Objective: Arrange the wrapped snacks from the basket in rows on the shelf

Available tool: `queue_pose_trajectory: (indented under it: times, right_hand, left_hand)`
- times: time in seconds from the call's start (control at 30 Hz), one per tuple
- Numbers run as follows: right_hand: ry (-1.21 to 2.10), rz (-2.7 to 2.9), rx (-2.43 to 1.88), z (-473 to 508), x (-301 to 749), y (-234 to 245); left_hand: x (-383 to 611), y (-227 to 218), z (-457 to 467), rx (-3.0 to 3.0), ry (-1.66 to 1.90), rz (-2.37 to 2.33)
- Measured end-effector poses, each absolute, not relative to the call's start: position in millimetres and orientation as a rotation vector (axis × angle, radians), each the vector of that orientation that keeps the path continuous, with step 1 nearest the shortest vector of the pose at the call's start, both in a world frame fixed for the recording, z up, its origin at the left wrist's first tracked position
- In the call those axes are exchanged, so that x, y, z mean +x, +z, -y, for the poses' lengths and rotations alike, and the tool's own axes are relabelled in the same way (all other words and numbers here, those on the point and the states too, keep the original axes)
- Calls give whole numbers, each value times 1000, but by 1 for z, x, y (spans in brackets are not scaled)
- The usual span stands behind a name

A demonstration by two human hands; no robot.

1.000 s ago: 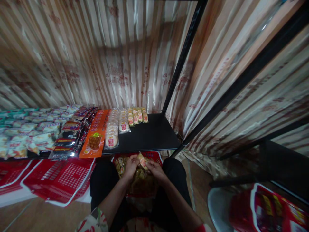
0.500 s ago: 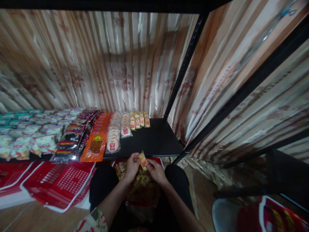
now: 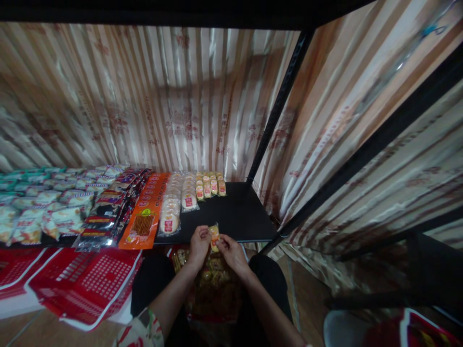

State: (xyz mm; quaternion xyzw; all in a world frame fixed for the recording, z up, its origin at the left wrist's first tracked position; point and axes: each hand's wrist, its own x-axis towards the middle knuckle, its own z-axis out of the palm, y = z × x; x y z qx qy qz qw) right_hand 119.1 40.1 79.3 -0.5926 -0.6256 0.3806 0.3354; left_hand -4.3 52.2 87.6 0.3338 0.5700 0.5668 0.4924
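My left hand (image 3: 199, 244) and my right hand (image 3: 230, 248) meet just in front of the black shelf (image 3: 235, 212), both pinching one small yellow snack packet (image 3: 214, 236) held upright between them. Below my hands, on my lap, lies a big clear bag (image 3: 213, 284) full of the same small yellow packets. On the shelf a short row of matching yellow packets (image 3: 210, 185) lies at the back, beside rows of round cracker packs (image 3: 172, 205).
Orange stick-snack packs (image 3: 146, 212), dark packets (image 3: 108, 207) and white-green packets (image 3: 39, 202) cover the shelf's left part. Red plastic baskets (image 3: 83, 279) lie on the floor at left. A black upright post (image 3: 278, 106) and striped sheeting close the right side.
Both hands have lifted the small yellow packet out of the bag on my lap, up toward the shelf's front edge. The camera has tilted a little downward.
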Motion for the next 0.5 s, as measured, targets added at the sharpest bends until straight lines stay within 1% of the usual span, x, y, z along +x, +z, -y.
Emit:
queue_pose_trajectory:
  times: [0.3,0.5]
  right_hand:
    - [968,1626,-1539,-68,118,86]
    - [901,1688,-1558,-82,111,92]
  left_hand:
    - [-5,89,-68,860,1383,-1358]
    - [-8,83,-81,957,1366,-1428]
